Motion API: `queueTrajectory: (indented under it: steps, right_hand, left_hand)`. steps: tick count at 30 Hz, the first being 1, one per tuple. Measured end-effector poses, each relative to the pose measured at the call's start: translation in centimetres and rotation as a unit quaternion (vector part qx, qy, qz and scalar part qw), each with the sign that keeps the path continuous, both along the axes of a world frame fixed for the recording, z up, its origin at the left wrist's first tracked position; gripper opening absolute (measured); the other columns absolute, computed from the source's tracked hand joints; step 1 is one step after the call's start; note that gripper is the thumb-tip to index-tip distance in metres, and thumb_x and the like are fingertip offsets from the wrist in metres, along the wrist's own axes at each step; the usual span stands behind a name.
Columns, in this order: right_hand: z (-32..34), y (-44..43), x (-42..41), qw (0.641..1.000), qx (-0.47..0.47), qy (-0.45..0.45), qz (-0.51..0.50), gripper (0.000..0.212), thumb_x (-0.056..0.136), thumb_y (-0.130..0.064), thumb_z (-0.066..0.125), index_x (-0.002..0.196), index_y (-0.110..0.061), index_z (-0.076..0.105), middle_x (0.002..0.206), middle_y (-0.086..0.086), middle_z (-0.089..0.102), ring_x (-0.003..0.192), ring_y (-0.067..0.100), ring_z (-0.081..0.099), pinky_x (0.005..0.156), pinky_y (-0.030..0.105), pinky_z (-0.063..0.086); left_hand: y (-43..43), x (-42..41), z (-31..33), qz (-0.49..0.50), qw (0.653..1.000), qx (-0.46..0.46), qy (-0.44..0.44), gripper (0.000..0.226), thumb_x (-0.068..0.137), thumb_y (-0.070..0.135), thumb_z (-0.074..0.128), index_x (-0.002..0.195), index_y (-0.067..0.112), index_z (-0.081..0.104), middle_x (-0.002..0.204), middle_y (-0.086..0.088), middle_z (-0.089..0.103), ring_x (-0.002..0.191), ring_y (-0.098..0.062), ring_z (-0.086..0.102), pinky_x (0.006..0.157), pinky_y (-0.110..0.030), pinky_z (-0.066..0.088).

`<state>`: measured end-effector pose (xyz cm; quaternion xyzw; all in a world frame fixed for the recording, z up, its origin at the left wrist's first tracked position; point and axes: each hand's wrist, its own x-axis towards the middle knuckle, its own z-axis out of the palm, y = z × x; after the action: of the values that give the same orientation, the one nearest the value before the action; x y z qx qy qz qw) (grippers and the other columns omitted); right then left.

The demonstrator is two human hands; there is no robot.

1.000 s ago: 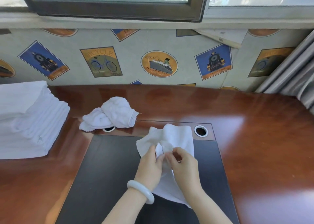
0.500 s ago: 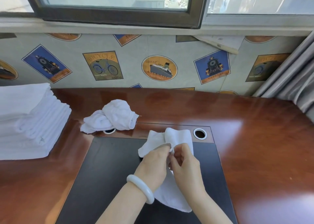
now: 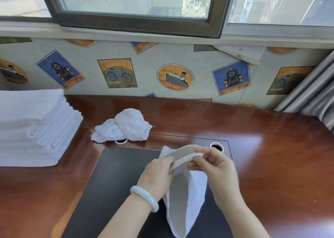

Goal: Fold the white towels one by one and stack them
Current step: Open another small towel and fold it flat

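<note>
A white towel (image 3: 182, 198) hangs between my hands above the black desk mat (image 3: 115, 183). My left hand (image 3: 157, 176), with a pale bangle on its wrist, pinches the towel's upper edge. My right hand (image 3: 216, 167) pinches the same edge a little to the right, and the edge runs stretched between them. The rest of the cloth droops toward me. A crumpled white towel (image 3: 124, 125) lies on the desk behind the mat. A tall stack of folded white towels (image 3: 34, 127) stands at the left edge.
The glossy wooden desk (image 3: 262, 156) has two round cable holes (image 3: 216, 146) behind the mat, one partly under the crumpled towel. A papered wall with posters and a window sill rise behind. Grey curtains (image 3: 314, 93) hang at the right.
My hands have lifted the towel off the mat and moved slightly apart, stretching one edge between them; the cloth now hangs down instead of lying bunched.
</note>
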<state>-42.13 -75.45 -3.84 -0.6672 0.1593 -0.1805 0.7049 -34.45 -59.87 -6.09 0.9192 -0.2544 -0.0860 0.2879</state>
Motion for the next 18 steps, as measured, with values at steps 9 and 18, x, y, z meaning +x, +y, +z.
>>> queueTrajectory:
  steps: [9, 18]
  right_hand:
    - [4.1, -7.3, -1.4, 0.976, 0.057, -0.102, -0.184, 0.008, 0.089, -0.009, 0.068, 0.084, -0.011, 0.073, 0.073, 0.013, 0.072, 0.067, 0.031, 0.072, 0.070, 0.031, 0.061]
    - [5.0, -10.3, -2.5, 0.968, 0.020, -0.091, -0.235, 0.012, 0.088, -0.013, 0.071, 0.077, -0.016, 0.073, 0.060, 0.004, 0.068, 0.054, 0.015, 0.066, 0.055, 0.023, 0.057]
  left_hand:
    - [6.6, 2.6, -0.9, 0.228, 0.947, 0.034, 0.225, 0.015, 0.087, 0.013, 0.052, 0.089, 0.021, 0.064, 0.074, -0.002, 0.072, 0.064, -0.021, 0.069, 0.055, -0.028, 0.052]
    - [7.8, 5.3, 9.7, 0.176, 0.810, -0.448, 0.336, 0.015, 0.086, -0.002, 0.061, 0.086, 0.009, 0.071, 0.065, -0.008, 0.063, 0.048, -0.014, 0.058, 0.044, -0.020, 0.048]
